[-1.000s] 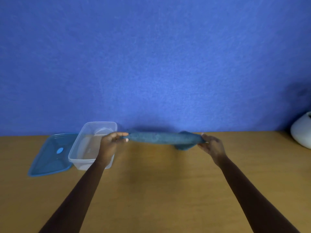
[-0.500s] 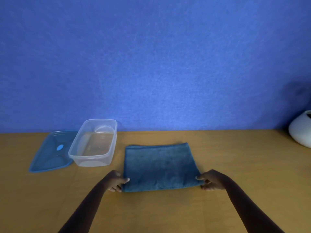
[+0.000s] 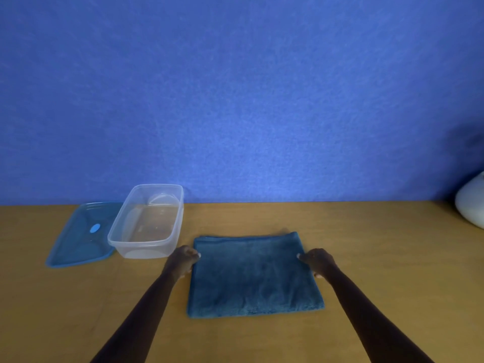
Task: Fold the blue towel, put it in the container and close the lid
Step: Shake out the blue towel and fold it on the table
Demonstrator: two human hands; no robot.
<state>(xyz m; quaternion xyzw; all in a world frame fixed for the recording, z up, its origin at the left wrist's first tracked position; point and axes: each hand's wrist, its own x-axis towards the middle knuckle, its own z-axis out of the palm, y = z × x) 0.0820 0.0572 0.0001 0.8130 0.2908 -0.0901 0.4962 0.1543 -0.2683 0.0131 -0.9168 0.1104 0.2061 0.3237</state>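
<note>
The blue towel [image 3: 255, 276] lies flat on the wooden table, folded into a rectangle. My left hand [image 3: 183, 260] pinches its left edge and my right hand [image 3: 318, 260] pinches its right edge, both roughly a third of the way in from the far side. The clear plastic container [image 3: 144, 251] stands open and empty just left of the towel, close to my left hand. Its blue lid [image 3: 78, 239] rests flat on the table to the container's left.
A white rounded object [image 3: 471, 203] sits at the table's far right edge. A blue wall rises right behind the table. Bare wood [image 3: 392, 258] stretches to the right of the towel and in front of it.
One second ago the towel was held up off the table; then it was laid flat. Both hands have since slid from the near corners farther along the side edges.
</note>
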